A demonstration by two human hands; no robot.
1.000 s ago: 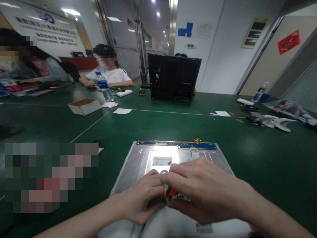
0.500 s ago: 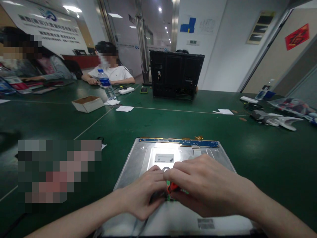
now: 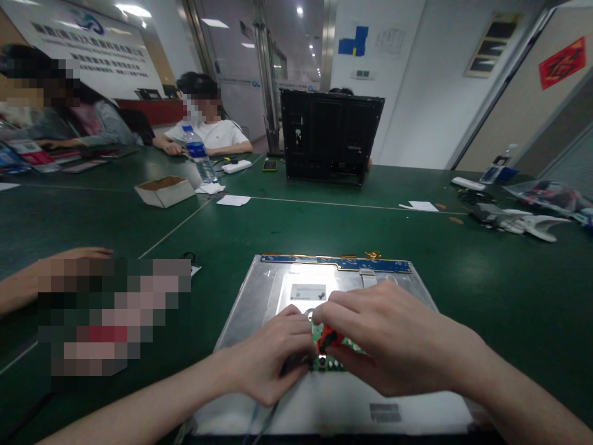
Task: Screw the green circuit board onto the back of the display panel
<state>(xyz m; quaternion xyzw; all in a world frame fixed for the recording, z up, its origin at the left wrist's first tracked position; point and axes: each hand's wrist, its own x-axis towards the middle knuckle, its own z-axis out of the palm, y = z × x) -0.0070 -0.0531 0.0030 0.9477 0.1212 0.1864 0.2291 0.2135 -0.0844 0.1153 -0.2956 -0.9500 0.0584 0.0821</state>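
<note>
A silver metal-backed display panel (image 3: 250, 309) lies flat on the table in front of me. A narrow blue circuit strip (image 3: 301, 262) runs along its far edge, and a green circuit board (image 3: 332, 366) shows near its middle. My right hand (image 3: 393, 343) is closed around a red-and-black tool (image 3: 328, 339) over that board; the tool's working end is hidden. Beside it, my left hand (image 3: 273, 352) has its fingers curled down at the board's left side. Something dark lies under those fingers, too covered to name. A dark cable (image 3: 267, 423) comes out below the left hand.
Another person's hand (image 3: 76, 262) is on the left, beside a blurred-out patch. Farther off stand an open white box (image 3: 165, 194), a water bottle (image 3: 200, 157) and an upright black monitor back (image 3: 328, 136). A grey-and-white object (image 3: 519, 219) lies at the right. Two people sit at the far left.
Another person's hand has come into view at the left. My right hand has risen slightly, so more of the green board and the red-and-black tool show. My left hand stays nearly still.
</note>
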